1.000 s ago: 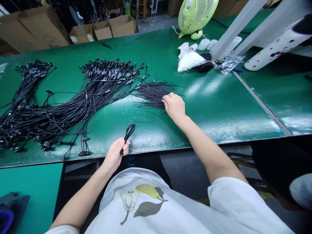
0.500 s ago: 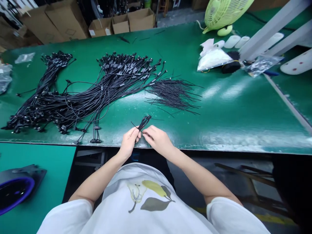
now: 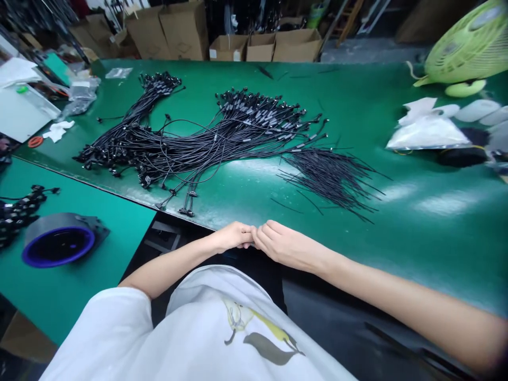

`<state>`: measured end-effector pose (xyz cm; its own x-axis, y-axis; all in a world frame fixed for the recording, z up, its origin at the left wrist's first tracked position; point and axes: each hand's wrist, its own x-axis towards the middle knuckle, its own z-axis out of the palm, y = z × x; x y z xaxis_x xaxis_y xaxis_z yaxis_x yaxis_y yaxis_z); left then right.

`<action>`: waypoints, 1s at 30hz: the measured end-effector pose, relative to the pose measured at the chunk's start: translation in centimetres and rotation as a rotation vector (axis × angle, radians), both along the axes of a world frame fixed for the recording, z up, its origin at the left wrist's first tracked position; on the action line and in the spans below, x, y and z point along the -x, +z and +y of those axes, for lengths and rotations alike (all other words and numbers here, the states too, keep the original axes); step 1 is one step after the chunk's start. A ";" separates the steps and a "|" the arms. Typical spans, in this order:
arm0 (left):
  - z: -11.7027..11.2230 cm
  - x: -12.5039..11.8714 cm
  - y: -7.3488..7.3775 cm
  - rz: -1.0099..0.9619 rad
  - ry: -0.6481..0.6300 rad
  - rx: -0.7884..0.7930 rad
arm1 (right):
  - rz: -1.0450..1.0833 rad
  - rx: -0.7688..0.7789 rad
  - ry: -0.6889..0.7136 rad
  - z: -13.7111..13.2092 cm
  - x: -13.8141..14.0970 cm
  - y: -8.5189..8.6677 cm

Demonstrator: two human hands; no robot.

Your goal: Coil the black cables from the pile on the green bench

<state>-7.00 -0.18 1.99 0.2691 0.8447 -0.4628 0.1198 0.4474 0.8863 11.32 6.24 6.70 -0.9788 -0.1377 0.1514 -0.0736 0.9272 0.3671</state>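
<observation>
My left hand (image 3: 235,236) is closed, its fingertips against those of my right hand at the front edge of the table. It held a small coiled black cable half a second ago; the fingers now hide that coil, and it shows nowhere else. My right hand (image 3: 278,242) has its fingers curled in a pinch; what lies in them is hidden. Beyond the hands lies a heap of thin black ties (image 3: 329,177). To its left a large bundle of black cables (image 3: 190,145) with connectors at their ends spreads over the green table (image 3: 254,196).
A green fan (image 3: 468,45) and a white plastic bag (image 3: 428,132) stand at the right. On the lower bench at left lies a roll of tape (image 3: 59,241) with a purple-blue inner ring. Cardboard boxes (image 3: 297,46) line the far side.
The view has swung, so the table's things appear farther right. My hands have come together lower, at the table edge, and the cable coil has gone out of sight.
</observation>
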 end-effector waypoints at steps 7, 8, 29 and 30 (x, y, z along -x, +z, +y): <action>-0.4 -0.9 0.8 0.149 0.004 -0.127 | -0.131 -0.017 -0.146 -1.0 0.9 -0.2; -0.4 -1.1 1.1 0.161 0.024 -0.166 | -0.110 -0.012 -0.196 -0.9 1.1 -0.4; -0.7 0.1 2.0 0.217 0.103 -0.518 | 0.553 0.877 -0.792 0.6 1.3 -2.8; -0.7 0.2 1.6 0.111 0.085 -0.428 | 0.525 0.683 -0.735 0.3 1.3 -2.5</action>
<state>-7.20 -0.87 3.55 0.1594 0.9832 -0.0893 0.2031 0.0559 0.9776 10.05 6.50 4.17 -0.5815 0.7138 0.3904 0.5857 0.7003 -0.4080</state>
